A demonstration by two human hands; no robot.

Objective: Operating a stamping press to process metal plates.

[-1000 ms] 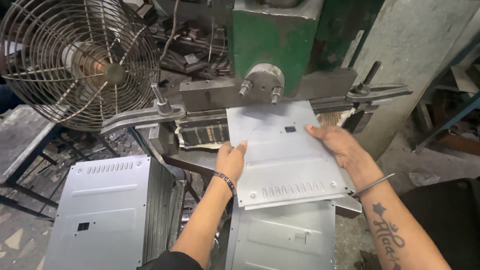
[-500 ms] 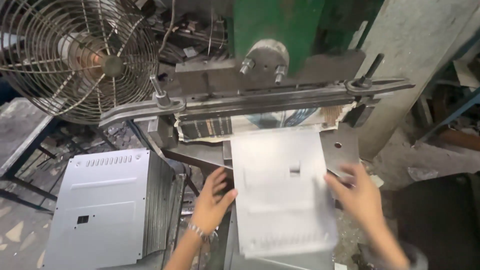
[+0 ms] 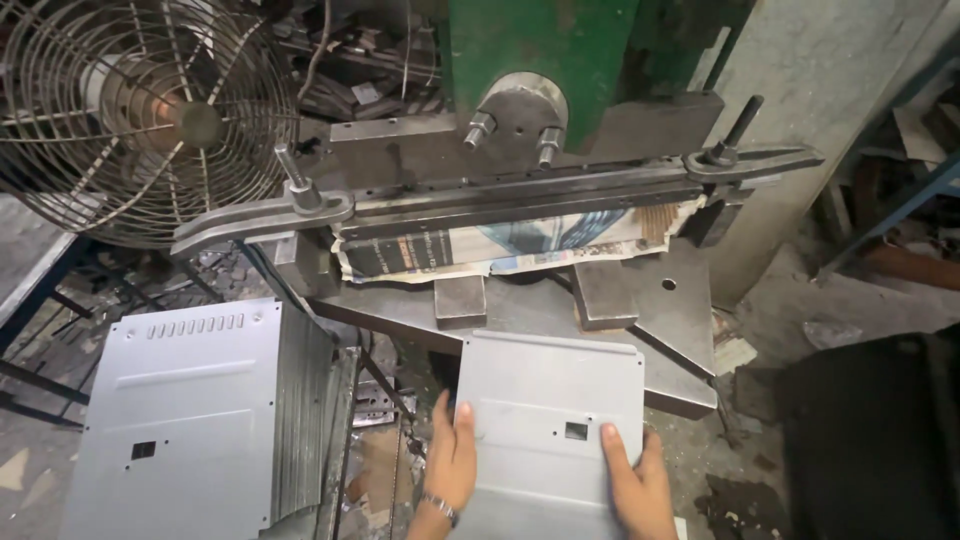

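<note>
A grey sheet-metal panel (image 3: 548, 400) with a small rectangular cutout lies flat in front of the press bed, its far edge just short of the two steel blocks. My left hand (image 3: 452, 452) grips its left edge, thumb on top. My right hand (image 3: 630, 482) holds its lower right part, thumb lying on the sheet near the cutout. Behind the panel stands the green press machine (image 3: 530, 50) with its long dark steel blade bar (image 3: 520, 195) and folded newspaper padding (image 3: 500, 248) under it.
A tall stack of similar grey panels (image 3: 190, 400) stands at the left, slotted edge at the top. A wire-cage fan (image 3: 140, 110) fills the upper left. The steel bed plate (image 3: 680, 310) juts out to the right. A concrete pillar (image 3: 830, 90) and dark floor clutter lie further right.
Both hands have drawn the panel back towards me, out from under the blade bar. It now lies lower in view, clear of the machine.
</note>
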